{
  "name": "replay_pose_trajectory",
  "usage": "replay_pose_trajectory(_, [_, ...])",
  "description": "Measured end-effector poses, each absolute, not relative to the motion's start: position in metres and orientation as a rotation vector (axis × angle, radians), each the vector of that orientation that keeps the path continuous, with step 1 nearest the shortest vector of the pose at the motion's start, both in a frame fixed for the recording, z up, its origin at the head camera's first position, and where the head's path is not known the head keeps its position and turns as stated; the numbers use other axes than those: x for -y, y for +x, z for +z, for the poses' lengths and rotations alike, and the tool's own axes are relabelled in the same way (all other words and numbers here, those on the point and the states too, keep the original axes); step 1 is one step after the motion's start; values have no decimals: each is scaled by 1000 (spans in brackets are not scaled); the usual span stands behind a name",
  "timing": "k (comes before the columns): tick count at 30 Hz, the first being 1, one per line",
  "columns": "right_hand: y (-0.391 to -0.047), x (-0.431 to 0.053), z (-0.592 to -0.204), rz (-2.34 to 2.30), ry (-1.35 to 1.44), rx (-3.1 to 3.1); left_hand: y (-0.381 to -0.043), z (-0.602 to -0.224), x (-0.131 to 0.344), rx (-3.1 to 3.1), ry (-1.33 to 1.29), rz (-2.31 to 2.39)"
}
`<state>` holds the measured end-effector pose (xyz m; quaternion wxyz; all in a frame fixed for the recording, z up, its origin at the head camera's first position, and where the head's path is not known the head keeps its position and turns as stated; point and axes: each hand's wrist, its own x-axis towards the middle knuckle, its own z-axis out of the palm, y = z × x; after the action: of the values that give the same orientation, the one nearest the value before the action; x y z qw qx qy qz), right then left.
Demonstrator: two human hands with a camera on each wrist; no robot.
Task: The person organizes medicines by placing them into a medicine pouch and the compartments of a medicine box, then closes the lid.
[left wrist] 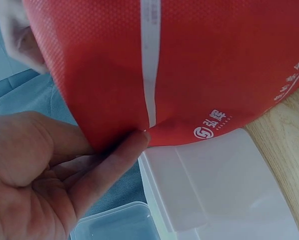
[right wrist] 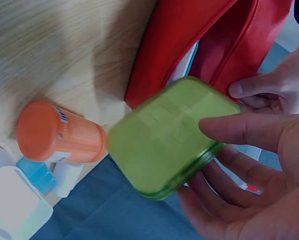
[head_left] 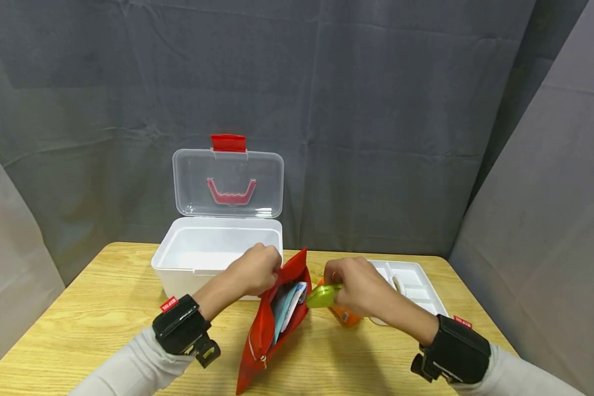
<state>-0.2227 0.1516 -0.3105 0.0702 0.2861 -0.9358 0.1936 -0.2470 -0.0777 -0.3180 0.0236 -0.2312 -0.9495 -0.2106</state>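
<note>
My left hand point(head_left: 259, 267) pinches the upper edge of a red zip pouch point(head_left: 263, 333), holding it tilted with its mouth spread. Light blue and white flat packets point(head_left: 288, 309) show inside. White print and a pale stripe run along the pouch's outer side in the left wrist view. In my right hand point(head_left: 358, 281) is a flat, translucent green pill box point(right wrist: 164, 137), gripped by thumb and fingers. It is right at the pouch's open mouth, overlapping the pouch edge in the right wrist view.
An orange bottle point(right wrist: 64, 132) stands below my right hand. Behind my left hand is a white storage box point(head_left: 175, 283), its clear lid point(head_left: 193, 181) raised. A white divided tray point(head_left: 433, 291) lies at the right, holding white items. Grey cloth point(head_left: 376, 137) surrounds the wooden table point(head_left: 128, 308).
</note>
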Motion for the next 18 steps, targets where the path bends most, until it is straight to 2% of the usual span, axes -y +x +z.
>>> replay_pose_trajectory(9, [-220, -134, -313, 690, 973, 2573, -246, -317, 79, 2933, -727, -656])
replay_pose_trajectory(18, [-210, -114, -331, 801, 1060, 2489, -245, -316, 80, 2913, -743, -661])
